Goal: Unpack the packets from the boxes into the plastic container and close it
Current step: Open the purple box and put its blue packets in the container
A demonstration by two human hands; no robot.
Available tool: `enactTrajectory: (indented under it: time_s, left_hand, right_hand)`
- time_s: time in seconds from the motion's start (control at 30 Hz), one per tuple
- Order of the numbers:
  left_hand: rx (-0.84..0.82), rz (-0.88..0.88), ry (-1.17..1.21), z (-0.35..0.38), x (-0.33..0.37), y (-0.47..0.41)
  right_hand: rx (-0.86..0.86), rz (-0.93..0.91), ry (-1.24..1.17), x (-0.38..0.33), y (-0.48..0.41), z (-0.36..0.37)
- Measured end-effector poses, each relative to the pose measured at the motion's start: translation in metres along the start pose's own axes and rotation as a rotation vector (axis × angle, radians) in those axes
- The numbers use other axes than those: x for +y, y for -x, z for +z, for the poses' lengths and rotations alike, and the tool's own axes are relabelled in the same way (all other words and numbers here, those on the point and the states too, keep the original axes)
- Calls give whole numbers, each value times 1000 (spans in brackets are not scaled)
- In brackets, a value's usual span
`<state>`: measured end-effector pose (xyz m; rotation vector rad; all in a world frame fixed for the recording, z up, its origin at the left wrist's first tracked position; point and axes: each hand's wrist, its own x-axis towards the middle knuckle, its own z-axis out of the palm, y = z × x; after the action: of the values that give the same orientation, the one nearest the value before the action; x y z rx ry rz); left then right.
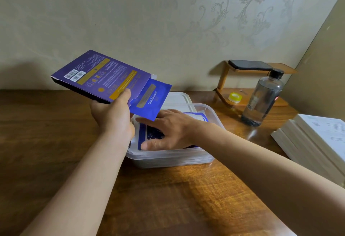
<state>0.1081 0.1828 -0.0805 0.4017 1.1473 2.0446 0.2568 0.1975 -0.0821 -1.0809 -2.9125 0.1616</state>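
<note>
While left hand [112,113] grips box [97,76], packet [150,99] juts beyond

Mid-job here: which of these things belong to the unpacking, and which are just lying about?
Job: purple box held in left hand; blue packet sliding from it; packets under flat right hand; plastic container; lid behind it.

Lying about: water bottle; yellow tape roll; phone on wooden stand; white stack at right, contents unclear.
</note>
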Motion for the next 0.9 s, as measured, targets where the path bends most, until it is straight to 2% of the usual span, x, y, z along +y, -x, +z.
enactTrajectory:
  time_s: [0.1, 0.27, 0.67, 0.73, 0.8, 0.83, 0.9]
  left_hand:
    - [1, -3, 4, -1, -1, -1]
    - [-13, -4, 21, 0, -1, -2]
    - [-31, -11, 0, -3, -3, -4]
    - [-34, -17, 0, -3, -2, -4]
    - [-33, -26, 9, -3, -2, -5]
    - [-28, -33, 11, -2, -2, -5]
    - [-27, -41, 12, -1, -3, -7]
  right_hand:
    - [20, 36, -72, 11, 9, -8]
    - [-82, 87, 34, 25, 21, -1]
    - [-94, 69, 91, 25, 17, 5]
    - [66, 78, -75, 23, 20, 5]
    - [431, 192, -222, 23, 21, 1]
    - [620, 235, -178, 23, 21, 0]
    - [843, 237, 77, 22, 15, -3]
